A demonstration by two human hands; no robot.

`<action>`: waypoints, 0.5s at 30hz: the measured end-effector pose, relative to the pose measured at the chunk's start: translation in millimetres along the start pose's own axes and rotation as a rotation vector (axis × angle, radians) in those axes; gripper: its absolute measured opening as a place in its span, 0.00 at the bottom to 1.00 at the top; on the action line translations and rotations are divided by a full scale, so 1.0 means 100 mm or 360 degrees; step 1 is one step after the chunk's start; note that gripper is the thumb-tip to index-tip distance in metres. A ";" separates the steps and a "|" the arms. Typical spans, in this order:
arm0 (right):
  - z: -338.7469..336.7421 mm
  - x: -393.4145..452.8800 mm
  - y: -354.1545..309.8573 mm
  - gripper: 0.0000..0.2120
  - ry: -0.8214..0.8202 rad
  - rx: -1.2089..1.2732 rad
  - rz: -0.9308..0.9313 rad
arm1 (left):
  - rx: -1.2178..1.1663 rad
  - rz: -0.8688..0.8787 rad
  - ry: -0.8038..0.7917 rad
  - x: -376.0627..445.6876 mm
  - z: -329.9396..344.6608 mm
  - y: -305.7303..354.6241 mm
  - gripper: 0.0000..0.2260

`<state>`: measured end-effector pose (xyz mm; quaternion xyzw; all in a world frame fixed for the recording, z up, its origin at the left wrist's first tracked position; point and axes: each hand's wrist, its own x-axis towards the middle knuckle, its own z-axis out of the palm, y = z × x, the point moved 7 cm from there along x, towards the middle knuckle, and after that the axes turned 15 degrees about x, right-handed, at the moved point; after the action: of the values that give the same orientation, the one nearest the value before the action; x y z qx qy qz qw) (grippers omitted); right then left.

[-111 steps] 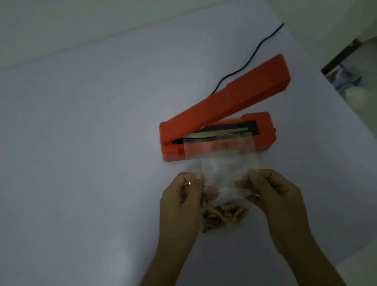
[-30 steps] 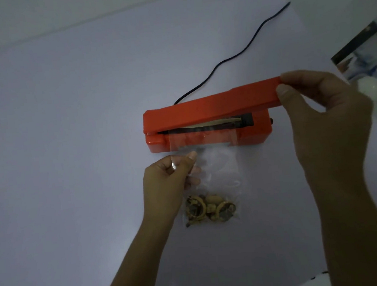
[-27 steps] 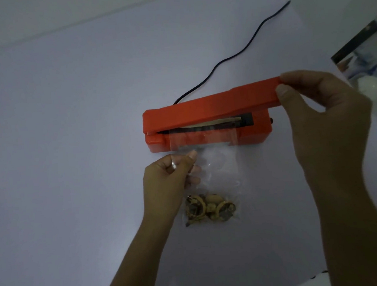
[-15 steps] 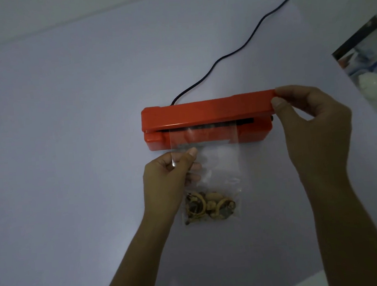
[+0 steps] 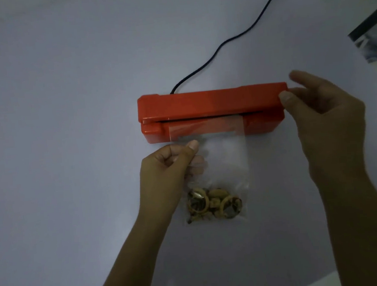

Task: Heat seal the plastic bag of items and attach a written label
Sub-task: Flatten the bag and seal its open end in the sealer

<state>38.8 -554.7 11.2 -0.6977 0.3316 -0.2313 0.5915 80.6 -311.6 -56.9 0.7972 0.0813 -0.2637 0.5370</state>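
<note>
A red heat sealer (image 5: pixel 211 104) lies across the middle of the white table, its lid arm pressed flat down. A clear plastic bag (image 5: pixel 225 158) runs from the sealer's slot toward me, its top edge clamped under the arm. Small tan rings and bits (image 5: pixel 213 204) sit at the bag's bottom. My left hand (image 5: pixel 167 176) pinches the bag's left edge between thumb and fingers. My right hand (image 5: pixel 324 119) holds the right end of the sealer arm, thumb on its front corner and fingers over the top.
A black power cord (image 5: pixel 237 36) snakes from the sealer's back to the far right. The table's right edge (image 5: pixel 373 76) lies beyond my right hand, with blurred clutter on the floor past it. The near right corner shows at the bottom.
My right hand has pushed the sealer arm from raised to fully down onto the bag's top. My left hand has stayed on the bag's left edge.
</note>
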 end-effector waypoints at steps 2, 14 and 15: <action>-0.02 0.03 0.10 0.14 0.0013 0.0065 0.0108 | 0.0081 0.0049 -0.0065 0.02 0.01 -0.04 0.10; -0.04 0.04 0.24 0.19 0.0043 0.0222 0.0600 | 0.0322 0.0097 -0.0449 0.07 -0.13 -0.13 0.10; -0.03 0.03 0.23 0.16 0.0041 0.0227 0.0610 | 0.0329 0.0102 -0.0463 0.07 -0.13 -0.14 0.12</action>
<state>34.5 -561.1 -11.4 -0.5751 0.4487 -0.1462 0.6683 85.0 -295.6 -67.9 0.8037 -0.0502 -0.3659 0.4665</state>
